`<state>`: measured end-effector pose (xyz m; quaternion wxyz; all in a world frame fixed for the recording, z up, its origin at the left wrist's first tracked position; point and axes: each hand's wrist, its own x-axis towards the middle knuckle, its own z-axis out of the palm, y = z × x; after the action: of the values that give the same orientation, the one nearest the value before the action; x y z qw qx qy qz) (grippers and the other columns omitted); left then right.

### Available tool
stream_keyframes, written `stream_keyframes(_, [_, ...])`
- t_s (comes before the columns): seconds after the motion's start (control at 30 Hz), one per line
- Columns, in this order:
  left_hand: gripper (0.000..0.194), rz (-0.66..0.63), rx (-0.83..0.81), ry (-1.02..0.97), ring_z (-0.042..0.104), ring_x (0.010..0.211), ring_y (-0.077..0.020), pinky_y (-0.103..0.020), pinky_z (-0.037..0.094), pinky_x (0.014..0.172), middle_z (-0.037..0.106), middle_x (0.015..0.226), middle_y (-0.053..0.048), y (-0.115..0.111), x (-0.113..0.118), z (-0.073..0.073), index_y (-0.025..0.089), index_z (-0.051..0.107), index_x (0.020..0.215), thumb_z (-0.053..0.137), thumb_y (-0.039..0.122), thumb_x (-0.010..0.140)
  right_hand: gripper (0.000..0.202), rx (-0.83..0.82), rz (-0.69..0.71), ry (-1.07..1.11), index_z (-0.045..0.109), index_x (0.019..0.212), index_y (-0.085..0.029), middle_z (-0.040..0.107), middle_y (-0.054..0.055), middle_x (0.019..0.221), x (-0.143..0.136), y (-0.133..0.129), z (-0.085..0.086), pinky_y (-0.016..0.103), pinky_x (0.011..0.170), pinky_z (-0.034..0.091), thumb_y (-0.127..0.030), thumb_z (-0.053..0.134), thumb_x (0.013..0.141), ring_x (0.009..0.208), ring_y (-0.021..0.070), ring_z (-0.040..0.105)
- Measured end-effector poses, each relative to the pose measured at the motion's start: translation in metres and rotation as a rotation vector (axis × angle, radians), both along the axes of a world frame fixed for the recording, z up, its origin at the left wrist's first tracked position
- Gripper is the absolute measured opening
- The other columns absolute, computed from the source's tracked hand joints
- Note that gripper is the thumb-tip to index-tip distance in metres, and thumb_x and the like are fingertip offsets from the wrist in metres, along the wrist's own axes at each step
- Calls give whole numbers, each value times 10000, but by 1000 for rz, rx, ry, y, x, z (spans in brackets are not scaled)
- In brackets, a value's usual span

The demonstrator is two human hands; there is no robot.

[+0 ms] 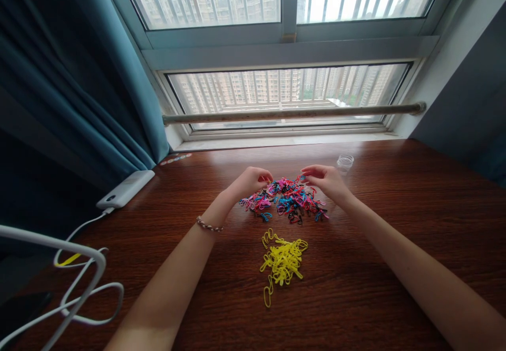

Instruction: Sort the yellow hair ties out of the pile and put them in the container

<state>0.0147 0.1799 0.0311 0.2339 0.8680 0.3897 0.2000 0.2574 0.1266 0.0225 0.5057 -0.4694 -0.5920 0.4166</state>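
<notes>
A loose pile of small pink, red, blue and black bands (290, 198) lies on the brown wooden table (356, 288). My left hand (255, 181) is at the pile's upper left edge, fingers curled together; whatever they may hold is too small to name. My right hand (322, 179) is over the pile's upper right edge, thumb and fingers close together beside a blue band, and whether it is gripped cannot be made out. Nearer to me, below the mixed pile, sits a separate heap of yellow bands (283, 261).
A small clear jar (345, 162) stands behind my right hand. At the left are a white power bank (126, 188), a white cable (85, 224) and a blue curtain (79, 77). A metal rail (292, 114) crosses the window behind the table.
</notes>
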Motion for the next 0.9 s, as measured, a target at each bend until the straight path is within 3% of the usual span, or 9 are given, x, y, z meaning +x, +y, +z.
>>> stream_keyframes(0.1, [118, 9, -69, -30, 594, 635, -112, -208, 447, 597, 659, 682, -29, -2, -2, 4, 128, 626, 782, 551, 198, 724, 236, -43, 25, -37, 636, 865, -132, 685, 69, 787, 1, 1, -1, 252, 537, 530, -249, 595, 664, 618, 153, 649])
stream_keyframes(0.2, [142, -30, -220, -42, 606, 625, -119, -215, 452, 574, 663, 674, -36, -8, -1, 14, 121, 609, 767, 583, 252, 719, 217, -52, 54, -272, 657, 822, -150, 671, 49, 708, 7, 3, -5, 236, 486, 492, -309, 591, 691, 584, 152, 631])
stream_keyframes(0.27, [171, -125, -369, -20, 611, 626, -120, -213, 451, 560, 666, 680, -39, -17, 4, 23, 118, 611, 760, 606, 282, 710, 279, -25, 51, -548, 674, 840, -178, 653, 33, 659, 10, 2, -11, 246, 510, 476, -375, 654, 642, 588, 162, 617])
stream_keyframes(0.33, [190, -265, -540, 45, 613, 620, -120, -210, 453, 551, 670, 686, -42, -30, 12, 28, 120, 622, 755, 621, 303, 704, 474, 8, 34, -808, 670, 939, -213, 644, 40, 708, 10, -2, -18, 266, 564, 470, -434, 738, 525, 640, 186, 610])
stream_keyframes(0.43, [188, -461, -769, 187, 618, 598, -125, -213, 466, 543, 680, 692, -42, -52, 29, 26, 135, 646, 756, 612, 315, 715, 675, 24, -20, -1008, 628, 1067, -240, 615, 81, 854, 1, -9, -29, 282, 613, 461, -454, 777, 445, 725, 220, 604])
stream_keyframes(0.6, [155, -514, -841, 391, 592, 510, -125, -194, 430, 464, 645, 571, -13, -68, 44, 14, 148, 647, 674, 607, 295, 703, 303, 89, -51, -894, 674, 942, -209, 615, 43, 754, -18, -11, -39, 241, 611, 451, -203, 652, 640, 648, 152, 583])
stream_keyframes(0.7, [167, -406, -688, 379, 585, 529, -118, -187, 411, 475, 639, 603, -7, -52, 28, 18, 153, 650, 756, 600, 300, 696, 186, 133, -52, -674, 687, 834, -185, 645, 23, 714, -22, -5, -30, 236, 621, 462, -168, 601, 670, 638, 136, 587])
stream_keyframes(0.8, [292, -110, -340, 434, 590, 617, -145, -203, 403, 513, 644, 707, -32, -28, 2, 24, 152, 627, 802, 643, 384, 626, 166, 120, 7, -471, 683, 823, -178, 675, 18, 733, -22, 0, -12, 237, 614, 479, -209, 588, 691, 659, 139, 612])
stream_keyframes(0.9, [736, 171, -137, 643, 577, 870, -260, -246, 425, 614, 581, 1055, -152, -12, -18, 19, 130, 545, 1045, 763, 426, 407, 210, 64, 140, -392, 678, 888, -183, 691, 29, 802, -22, 5, 5, 243, 635, 494, -222, 573, 711, 736, 157, 636])
